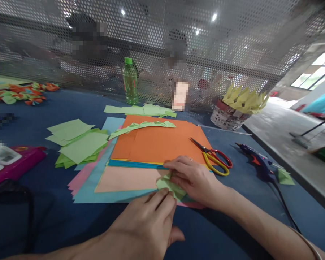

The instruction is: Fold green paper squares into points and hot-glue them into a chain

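Observation:
A small piece of light green paper (165, 183) lies near the front of a stack of coloured sheets, partly hidden under my fingers. My left hand (151, 216) grips its near edge, fingertips pressed together and thumb below. From the right, my right hand (196, 180) holds the same piece with curled fingers. Beneath are orange sheets (162, 144), with blue, peach and pink ones showing at the sides. A folded, zigzag green strip (143, 126) rests across the orange. Scissors (213, 159) with red and yellow handles lie just beyond my right hand.
Green paper squares (81, 144) are piled at left, near a magenta device (21, 159). Behind stand a green-capped bottle (130, 83), green strips (141, 109) and a perforated metal screen (157, 43). At right are a basket-like paper piece (230, 113) and a glue gun (257, 160) with a cord.

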Demonstrator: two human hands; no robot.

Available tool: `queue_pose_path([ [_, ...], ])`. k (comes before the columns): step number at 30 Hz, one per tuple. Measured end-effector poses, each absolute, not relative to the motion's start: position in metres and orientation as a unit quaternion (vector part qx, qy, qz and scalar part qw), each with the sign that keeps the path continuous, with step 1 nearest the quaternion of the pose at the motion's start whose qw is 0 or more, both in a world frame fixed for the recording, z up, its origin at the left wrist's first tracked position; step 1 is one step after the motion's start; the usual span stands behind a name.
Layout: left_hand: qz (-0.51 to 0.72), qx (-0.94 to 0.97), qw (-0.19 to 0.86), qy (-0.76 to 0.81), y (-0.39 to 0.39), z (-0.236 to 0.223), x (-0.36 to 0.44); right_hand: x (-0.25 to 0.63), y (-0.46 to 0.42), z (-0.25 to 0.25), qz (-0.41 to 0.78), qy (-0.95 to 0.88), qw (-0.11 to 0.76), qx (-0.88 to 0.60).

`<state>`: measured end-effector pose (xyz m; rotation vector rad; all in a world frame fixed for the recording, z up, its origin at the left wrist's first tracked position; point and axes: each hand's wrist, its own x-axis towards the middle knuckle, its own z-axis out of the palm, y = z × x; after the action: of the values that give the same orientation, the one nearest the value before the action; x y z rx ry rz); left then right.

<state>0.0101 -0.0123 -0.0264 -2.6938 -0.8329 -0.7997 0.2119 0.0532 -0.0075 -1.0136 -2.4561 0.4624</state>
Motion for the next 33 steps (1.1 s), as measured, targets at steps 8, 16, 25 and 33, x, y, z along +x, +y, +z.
queue_pose_path([
  [8,-0.287,-0.913,0.090,-0.276,-0.010,-0.026,0.007,0.211,0.052,-0.006,0.172,-0.875,0.265,-0.366],
  [16,-0.294,-0.908,0.103,-0.280,-0.012,-0.022,0.003,0.224,0.051,-0.007,0.107,-0.908,0.294,-0.277],
  [25,-0.287,-0.909,0.105,-0.284,-0.013,-0.023,0.005,0.225,0.041,0.000,0.050,-0.940,0.203,-0.271],
  [33,-0.296,-0.891,0.142,-0.315,-0.006,-0.014,0.003,0.223,0.037,0.003,0.071,-0.938,0.179,-0.289],
])
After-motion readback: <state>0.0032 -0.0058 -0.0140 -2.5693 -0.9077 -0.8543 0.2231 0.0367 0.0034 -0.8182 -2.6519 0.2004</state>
